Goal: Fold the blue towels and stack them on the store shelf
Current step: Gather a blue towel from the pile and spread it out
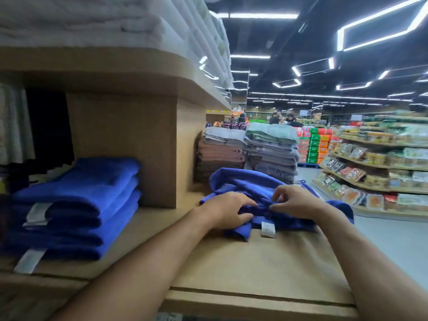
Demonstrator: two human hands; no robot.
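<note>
A crumpled blue towel lies on the wooden shelf top, with a white label hanging at its near edge. My left hand rests on the towel's left part, fingers curled into the cloth. My right hand pinches a fold of the same towel near its middle. To the left, a stack of folded blue towels with white labels sits on the shelf under the upper board.
A wooden divider block stands between the folded stack and the loose towel. Piles of brown, grey and green towels stand behind. White towels fill the upper shelf. An aisle and grocery shelves lie to the right.
</note>
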